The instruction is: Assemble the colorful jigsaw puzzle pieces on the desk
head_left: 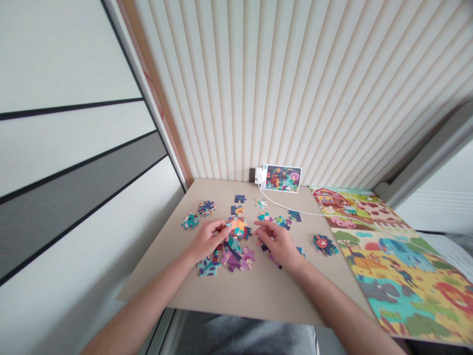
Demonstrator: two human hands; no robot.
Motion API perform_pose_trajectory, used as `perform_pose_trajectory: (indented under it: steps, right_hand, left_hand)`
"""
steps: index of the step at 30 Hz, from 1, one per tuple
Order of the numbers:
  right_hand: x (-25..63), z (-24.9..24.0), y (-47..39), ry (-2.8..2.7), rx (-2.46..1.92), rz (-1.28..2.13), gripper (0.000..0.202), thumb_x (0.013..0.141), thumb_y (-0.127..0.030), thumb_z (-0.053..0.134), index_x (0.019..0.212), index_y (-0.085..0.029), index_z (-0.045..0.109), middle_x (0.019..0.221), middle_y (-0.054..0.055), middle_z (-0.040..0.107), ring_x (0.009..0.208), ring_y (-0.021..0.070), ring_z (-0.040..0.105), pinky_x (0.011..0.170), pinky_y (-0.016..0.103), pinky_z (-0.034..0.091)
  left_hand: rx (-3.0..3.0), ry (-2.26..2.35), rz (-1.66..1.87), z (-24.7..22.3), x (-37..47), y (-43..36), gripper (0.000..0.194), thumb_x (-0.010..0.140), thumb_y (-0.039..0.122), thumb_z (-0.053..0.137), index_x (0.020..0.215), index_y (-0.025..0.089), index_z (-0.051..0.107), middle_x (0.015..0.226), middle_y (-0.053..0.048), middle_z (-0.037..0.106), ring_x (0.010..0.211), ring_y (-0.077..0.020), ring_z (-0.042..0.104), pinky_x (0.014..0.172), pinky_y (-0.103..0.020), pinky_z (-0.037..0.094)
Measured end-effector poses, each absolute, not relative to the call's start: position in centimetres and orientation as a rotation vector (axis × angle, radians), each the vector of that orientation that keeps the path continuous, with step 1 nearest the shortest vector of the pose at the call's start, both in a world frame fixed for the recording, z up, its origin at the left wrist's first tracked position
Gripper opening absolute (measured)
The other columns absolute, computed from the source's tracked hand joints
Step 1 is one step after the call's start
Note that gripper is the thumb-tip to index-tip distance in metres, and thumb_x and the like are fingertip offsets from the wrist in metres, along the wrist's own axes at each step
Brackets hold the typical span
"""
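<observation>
My left hand (211,237) pinches an orange jigsaw piece (238,226) with a bit of teal on it, over the middle of the table. To its right, my right hand (276,239) hovers with thumb and fingers parted, and nothing shows between them. Loose pieces lie partly hidden below the right hand. Just in front of the left hand is a heap of purple and teal jigsaw pieces (236,259). Beyond the hands lie a dark blue piece (240,198) and a piece with an orange shape (237,210).
A picture card (282,178) leans against the ribbed wall beside a white plug (258,175) with a cable. Piece stacks (206,208) lie left, another pile (325,244) right. Animal puzzles (406,281) cover the right side. A white cabinet (74,236) borders the left.
</observation>
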State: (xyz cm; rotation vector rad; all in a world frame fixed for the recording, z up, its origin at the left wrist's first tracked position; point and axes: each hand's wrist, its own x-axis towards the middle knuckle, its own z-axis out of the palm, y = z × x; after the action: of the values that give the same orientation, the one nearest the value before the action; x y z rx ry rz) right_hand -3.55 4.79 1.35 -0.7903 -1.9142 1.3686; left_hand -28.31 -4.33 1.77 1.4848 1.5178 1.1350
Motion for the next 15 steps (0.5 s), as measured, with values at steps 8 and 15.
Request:
perform_pose_trajectory:
  steps: [8, 15]
  right_hand:
    - [-3.5, 1.5, 4.7, -1.976, -0.834, 1.306, 0.03, 0.096, -0.039, 0.054, 0.116, -0.02, 0.068, 0.091, 0.005, 0.073, 0.07, 0.0176, 0.07, 0.066, 0.031, 0.053]
    - [-3.3, 1.7, 4.7, -2.045, -0.861, 1.216, 0.029, 0.097, -0.039, 0.053, 0.112, -0.021, 0.07, 0.089, 0.005, 0.075, 0.071, 0.0178, 0.07, 0.066, 0.03, 0.052]
  left_hand:
    - [1.548, 1.569, 1.166, 1.7, -28.4, -3.9, 0.039, 0.095, 0.052, 0.055, 0.076, 0.019, 0.058, 0.068, 0.001, 0.064, 0.063, -0.0144, 0.059, 0.059, -0.025, 0.046]
    - [1.408, 2.037, 1.476, 1.5, -33.3, -3.4, 0.039, 0.093, 0.054, 0.054, 0.091, 0.017, 0.066, 0.075, -0.003, 0.071, 0.071, -0.0181, 0.066, 0.067, -0.025, 0.048]
